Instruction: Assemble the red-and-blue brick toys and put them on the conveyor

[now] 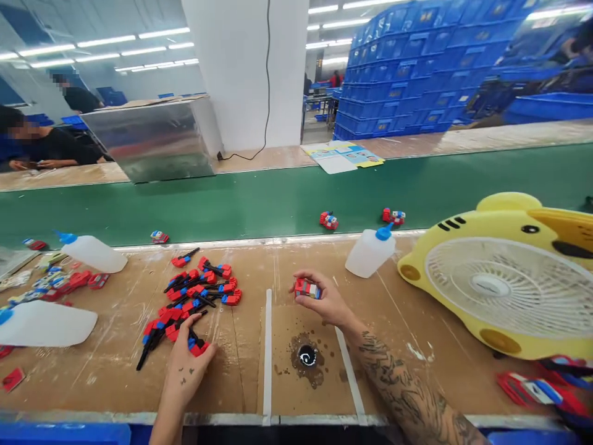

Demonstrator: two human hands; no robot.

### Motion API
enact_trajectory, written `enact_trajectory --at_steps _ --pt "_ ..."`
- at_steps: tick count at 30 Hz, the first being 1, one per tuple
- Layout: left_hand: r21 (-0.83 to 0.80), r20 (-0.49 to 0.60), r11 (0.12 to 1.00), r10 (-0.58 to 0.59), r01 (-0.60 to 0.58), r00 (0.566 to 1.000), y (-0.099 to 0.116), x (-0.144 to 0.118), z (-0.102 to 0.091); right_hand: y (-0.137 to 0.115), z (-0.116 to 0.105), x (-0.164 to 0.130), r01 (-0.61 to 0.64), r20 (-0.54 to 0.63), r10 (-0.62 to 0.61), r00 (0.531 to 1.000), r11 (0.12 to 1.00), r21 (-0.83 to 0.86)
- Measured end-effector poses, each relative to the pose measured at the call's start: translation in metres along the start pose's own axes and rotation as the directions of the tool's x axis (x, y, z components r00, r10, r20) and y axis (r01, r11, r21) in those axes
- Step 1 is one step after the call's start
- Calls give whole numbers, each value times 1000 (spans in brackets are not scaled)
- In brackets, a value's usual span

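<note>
My right hand [324, 300] is raised over the middle of the table, its fingers closed round a small red, white and blue toy block piece [306, 289]. At the near edge of a pile of red, blue and black toy parts [199, 287], my left hand [189, 361] has thumb and fingers round a red, blue and black toy part [198, 346]. Its fingertips are partly hidden. Below my right hand, a small round dish of dark liquid [307, 355] sits amid wet spots, between two white tape strips [267, 352].
White bottles with blue caps lie at left [95, 253] and right [370, 253]. A yellow fan [486, 278] takes up the right side. Assembled pieces [328, 220] rest on the green belt [259, 204]. Behind are a metal box [157, 139], blue crates [393, 86] and a co-worker [50, 145].
</note>
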State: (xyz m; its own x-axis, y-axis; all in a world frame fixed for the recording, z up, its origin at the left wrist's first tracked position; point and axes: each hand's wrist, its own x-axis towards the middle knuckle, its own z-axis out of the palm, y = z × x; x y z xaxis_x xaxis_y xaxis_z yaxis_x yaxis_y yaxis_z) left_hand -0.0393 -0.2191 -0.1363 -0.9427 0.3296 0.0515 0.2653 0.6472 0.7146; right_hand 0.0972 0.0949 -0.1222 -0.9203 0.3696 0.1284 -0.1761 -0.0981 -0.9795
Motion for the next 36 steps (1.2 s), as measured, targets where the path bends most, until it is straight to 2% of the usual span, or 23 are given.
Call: enact_trajectory --at_steps 2,4,8,10,13,15,19,24,27,29,31,35,36 --pt "-180 76 978 -94 107 993 8 -8 3 10 -3 0 -52 -28 54 998 997 60" --pt "-381 179 901 -146 206 973 19 -17 10 21 -6 3 -109 -60 125 990 969 220" --pt "-679 222 674 -188 290 957 33 -26 25 31 -14 7 -161 -19 210 977 799 579" --pt "-776 257 515 -270 365 928 32 -24 29 30 -18 5 -172 30 199 980 752 636" --pt "-841 378 250 -360 479 853 26 -19 30 28 -23 2 -184 84 169 982 760 624" --pt "-851 413 175 -357 494 838 25 -18 30 29 -25 2 -167 76 152 985 770 616" --pt "-846 438 234 -210 480 874 37 -23 38 33 -28 6 -137 22 159 987 762 633" --pt "-791 534 331 -35 514 845 66 -26 50 33 -29 8 -149 22 177 984 746 649" --pt "-778 543 419 74 468 836 86 -28 46 32 -29 8 -145 37 163 986 720 678" --pt "-781 506 509 176 362 844 101 -33 36 31 -29 8 -129 32 151 988 695 707" --pt "-792 433 576 299 201 850 117 -38 24 30 -28 9 -112 18 144 989 681 724" --pt "-796 266 598 488 -96 831 135 -44 11 31 -28 10 -84 -4 128 992 677 731" --pt "-757 236 624 537 -193 810 136 -43 11 31 -28 10 -82 -3 124 992 677 731"
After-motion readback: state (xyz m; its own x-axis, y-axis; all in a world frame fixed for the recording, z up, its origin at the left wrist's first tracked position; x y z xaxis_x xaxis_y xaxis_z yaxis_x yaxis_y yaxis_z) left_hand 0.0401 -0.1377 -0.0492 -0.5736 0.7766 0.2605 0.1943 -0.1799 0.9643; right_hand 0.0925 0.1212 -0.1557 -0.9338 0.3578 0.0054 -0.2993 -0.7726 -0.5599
